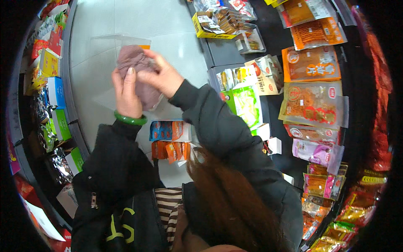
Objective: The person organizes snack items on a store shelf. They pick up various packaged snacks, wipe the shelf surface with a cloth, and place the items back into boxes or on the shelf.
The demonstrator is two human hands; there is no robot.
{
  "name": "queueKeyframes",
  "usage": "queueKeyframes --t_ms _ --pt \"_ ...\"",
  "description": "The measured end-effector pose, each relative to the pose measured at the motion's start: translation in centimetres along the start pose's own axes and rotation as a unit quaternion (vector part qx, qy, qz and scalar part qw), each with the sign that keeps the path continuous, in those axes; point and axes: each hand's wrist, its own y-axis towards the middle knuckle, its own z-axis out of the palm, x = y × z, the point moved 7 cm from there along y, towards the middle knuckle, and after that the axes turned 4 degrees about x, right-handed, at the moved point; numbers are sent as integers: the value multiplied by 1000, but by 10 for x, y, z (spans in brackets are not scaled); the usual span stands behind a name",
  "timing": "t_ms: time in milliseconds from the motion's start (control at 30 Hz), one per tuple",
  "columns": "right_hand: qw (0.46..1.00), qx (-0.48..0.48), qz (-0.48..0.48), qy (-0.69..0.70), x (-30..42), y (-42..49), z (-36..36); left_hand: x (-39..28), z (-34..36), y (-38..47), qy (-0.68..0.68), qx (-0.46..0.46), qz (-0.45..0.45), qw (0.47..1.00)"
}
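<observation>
A crumpled mauve cloth [133, 56] is bunched between my two hands above the tiled floor. My left hand [127, 91] grips it from the near side, thumb pressed on top, with a green bangle [130, 119] at the wrist. From the right, my right hand [162, 74] holds the cloth, its fingers partly hidden in the folds. Clear plastic [133, 41] with an orange patch shows behind the cloth; whether it is a lid or a box I cannot tell. Closer to my body are two open display boxes, one with blue and orange packets [165, 130], the other with orange packets [168, 150].
On the left runs a shelf with snack boxes, among them a yellow box [50, 63] and a blue box [56, 91]. Dark shelving on the right carries a yellow tray [201, 30], green packets [247, 104] and hanging snack bags [311, 64]. Pale floor tiles [94, 19] lie between.
</observation>
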Motion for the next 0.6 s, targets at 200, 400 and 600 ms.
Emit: queueKeyframes --t_ms 200,400,600 --pt "987 -71 148 3 -13 -22 -95 16 13 2 -60 -3 -130 990" --pt "739 -159 177 -631 -29 -58 -335 -7 -20 4 -37 -22 -168 985" --pt "685 -367 373 -507 -63 -60 -463 -21 -71 -5 12 -73 -168 983"
